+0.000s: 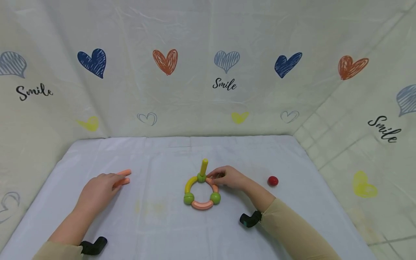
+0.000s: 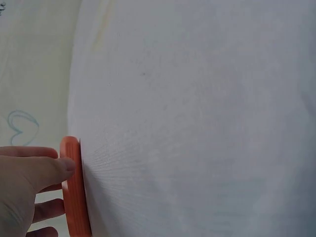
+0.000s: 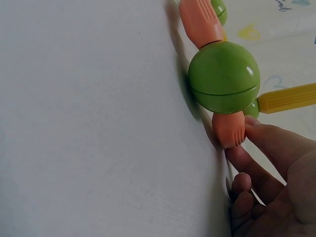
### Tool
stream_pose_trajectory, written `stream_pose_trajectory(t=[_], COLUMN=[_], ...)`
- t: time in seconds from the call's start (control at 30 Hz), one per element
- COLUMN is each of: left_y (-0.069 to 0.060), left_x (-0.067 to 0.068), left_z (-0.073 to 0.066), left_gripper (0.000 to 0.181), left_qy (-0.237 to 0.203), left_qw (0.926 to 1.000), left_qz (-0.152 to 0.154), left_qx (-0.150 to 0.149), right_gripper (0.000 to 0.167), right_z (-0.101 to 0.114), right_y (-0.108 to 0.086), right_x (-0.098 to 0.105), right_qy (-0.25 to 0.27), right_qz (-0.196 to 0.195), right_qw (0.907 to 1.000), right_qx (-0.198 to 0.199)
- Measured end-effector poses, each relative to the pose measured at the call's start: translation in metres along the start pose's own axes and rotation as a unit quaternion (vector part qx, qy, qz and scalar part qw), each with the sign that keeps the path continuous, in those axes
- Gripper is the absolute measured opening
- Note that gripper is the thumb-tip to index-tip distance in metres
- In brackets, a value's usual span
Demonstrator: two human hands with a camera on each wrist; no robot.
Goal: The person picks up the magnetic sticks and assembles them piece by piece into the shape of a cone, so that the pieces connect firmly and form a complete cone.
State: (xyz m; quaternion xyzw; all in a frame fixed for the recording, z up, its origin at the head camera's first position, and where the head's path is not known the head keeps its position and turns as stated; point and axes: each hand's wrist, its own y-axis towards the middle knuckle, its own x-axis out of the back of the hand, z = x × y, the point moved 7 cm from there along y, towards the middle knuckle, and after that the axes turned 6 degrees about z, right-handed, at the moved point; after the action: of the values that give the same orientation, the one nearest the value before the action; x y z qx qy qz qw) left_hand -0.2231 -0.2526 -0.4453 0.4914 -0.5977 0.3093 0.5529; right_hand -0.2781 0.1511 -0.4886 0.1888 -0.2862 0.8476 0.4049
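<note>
Yellow stick upright on ring

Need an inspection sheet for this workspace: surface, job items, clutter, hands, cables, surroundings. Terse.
Surface: white cloth, lightly creased, faint yellow marks.
Job's things: toy ring with three green balls, one yellow arc and two orange arcs; yellow stick stands up from the far ball.
Clutter: red ball, lying apart to the right.
Left hand: pinches an orange piece; two ends show, whether one piece or two is unclear.
Right hand: pinches the ring's right orange arc; fingers partly hide its joint.
Cables: nothing seen.
Surroundings: pale hanging sheet printed with hearts and "Smile"; black wrist devices on both arms.
</note>
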Motion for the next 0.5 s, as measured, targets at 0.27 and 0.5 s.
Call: stream_pose_trajectory(t=[0.27,0.5], left_y=[0.0043,0.0068], left_x=[-0.0018,-0.005], left_z=[-0.0004,-0.0015], left_gripper=[0.035,0.037], left_qy=[0.026,0.036], left_qw=[0.9996,0.999], left_qz=[-0.003,0.026], left_qx=[-0.008,-0.012], right_gripper=[0.024,0.025], right_z=[0.0005,-0.0016], right_y=[-0.0009,0.0001], right_x=[-0.0004,0.0001], right_qy=[-0.001,-0.003], right_qz=[-0.005,-0.007], right_qw=[1.0,1.0], right_qx=[-0.003,0.0])
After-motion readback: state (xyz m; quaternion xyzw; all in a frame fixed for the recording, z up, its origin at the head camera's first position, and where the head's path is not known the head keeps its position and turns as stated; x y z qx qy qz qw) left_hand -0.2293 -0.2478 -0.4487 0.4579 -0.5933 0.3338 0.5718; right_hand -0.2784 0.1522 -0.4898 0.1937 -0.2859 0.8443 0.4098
